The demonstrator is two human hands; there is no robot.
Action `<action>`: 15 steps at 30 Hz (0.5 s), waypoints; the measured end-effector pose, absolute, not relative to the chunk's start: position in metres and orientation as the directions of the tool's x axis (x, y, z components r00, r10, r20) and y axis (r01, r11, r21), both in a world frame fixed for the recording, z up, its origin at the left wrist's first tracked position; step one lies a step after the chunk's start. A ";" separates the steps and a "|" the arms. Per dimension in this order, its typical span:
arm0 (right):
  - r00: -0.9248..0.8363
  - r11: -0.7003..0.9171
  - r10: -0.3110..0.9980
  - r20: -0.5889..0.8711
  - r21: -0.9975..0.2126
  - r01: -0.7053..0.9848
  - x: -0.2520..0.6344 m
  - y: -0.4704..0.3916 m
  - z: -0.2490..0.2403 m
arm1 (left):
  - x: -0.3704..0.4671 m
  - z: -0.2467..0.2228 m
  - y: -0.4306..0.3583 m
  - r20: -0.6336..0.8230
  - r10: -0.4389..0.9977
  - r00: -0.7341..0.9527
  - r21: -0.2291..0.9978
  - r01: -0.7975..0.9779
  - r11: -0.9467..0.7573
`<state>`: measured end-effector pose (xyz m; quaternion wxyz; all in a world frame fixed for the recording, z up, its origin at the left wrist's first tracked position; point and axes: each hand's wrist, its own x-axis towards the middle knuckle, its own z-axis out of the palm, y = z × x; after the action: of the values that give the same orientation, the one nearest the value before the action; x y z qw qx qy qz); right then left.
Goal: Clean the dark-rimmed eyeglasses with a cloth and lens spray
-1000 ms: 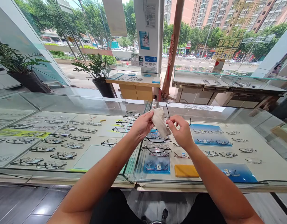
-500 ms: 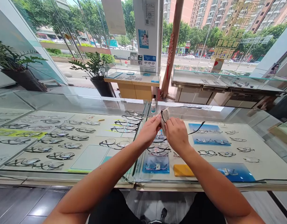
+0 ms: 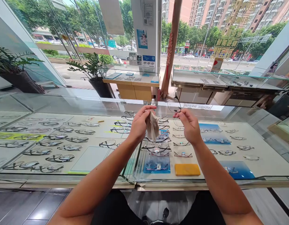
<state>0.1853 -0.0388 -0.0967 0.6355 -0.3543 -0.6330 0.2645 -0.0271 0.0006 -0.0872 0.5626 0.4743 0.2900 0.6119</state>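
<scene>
Left hand (image 3: 139,124): fingers clamped on 1 beige cloth (image 3: 153,126), which hangs crumpled above the glass display case (image 3: 172,187). Right hand (image 3: 190,126): thumb and fingers pinched on 1 pair of eyeglasses (image 3: 174,105), held up over the same case, apart from the cloth. Observed also: 1 yellow box (image 3: 187,170) near the front edge, and 1 white-capped bottle (image 3: 153,102) beyond the left hand.

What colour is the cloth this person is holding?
The cloth in the left hand is beige, seen best in the head view.
</scene>
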 end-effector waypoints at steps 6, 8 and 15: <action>-0.072 0.505 0.859 0.508 -0.862 -0.049 0.192 -0.038 -0.090 | -0.038 -0.076 -0.009 0.475 0.880 0.018 0.867 -0.182 -0.464; -0.159 0.468 0.872 0.464 -0.884 -0.015 0.194 -0.038 -0.089 | -0.041 -0.075 -0.012 0.613 0.787 0.073 0.789 -0.005 -0.614; -0.303 0.447 0.857 0.416 -0.894 0.037 0.194 -0.040 -0.087 | -0.046 -0.075 -0.006 0.675 0.695 0.247 0.670 0.187 -0.718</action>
<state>0.1942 -0.0397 -0.0872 0.4941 -0.3228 -0.6923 0.4152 -0.0456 -0.0057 -0.0755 0.2353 0.7538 0.2925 0.5393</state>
